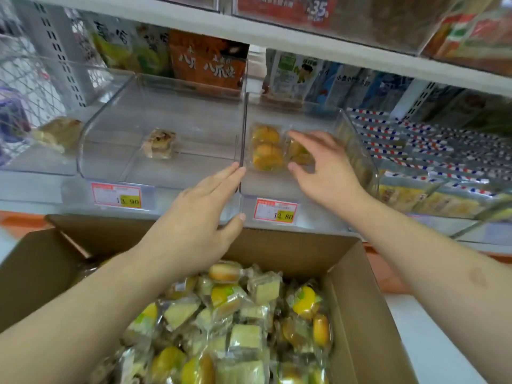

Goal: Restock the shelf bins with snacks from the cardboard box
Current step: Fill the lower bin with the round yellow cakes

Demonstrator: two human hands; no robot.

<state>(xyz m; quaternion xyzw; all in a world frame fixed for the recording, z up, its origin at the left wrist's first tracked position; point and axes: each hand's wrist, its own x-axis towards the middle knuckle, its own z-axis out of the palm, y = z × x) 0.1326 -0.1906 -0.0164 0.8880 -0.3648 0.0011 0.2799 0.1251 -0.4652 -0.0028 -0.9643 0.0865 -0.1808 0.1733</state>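
An open cardboard box [357, 289] below me is full of wrapped snacks [243, 322], yellow round cakes and pale square ones. On the shelf stand clear plastic bins. The middle bin [357, 151] holds a wrapped pack of orange-yellow cakes [266, 148]. My right hand [324, 167] reaches into this bin and pinches a second wrapped yellow snack [297, 155] beside that pack. My left hand [199, 206] is stretched out flat, fingertips touching the front corner of the divider between the two bins. The left bin [110, 128] holds one brownish wrapped pastry [160, 144].
Price tags [116, 193] [275, 210] hang on the bin fronts. A bin of striped packets [421, 151] sits to the right. Tall snack bags [207, 62] stand at the shelf back. A loose pastry [58, 133] lies at far left. An upper shelf [304, 34] overhangs.
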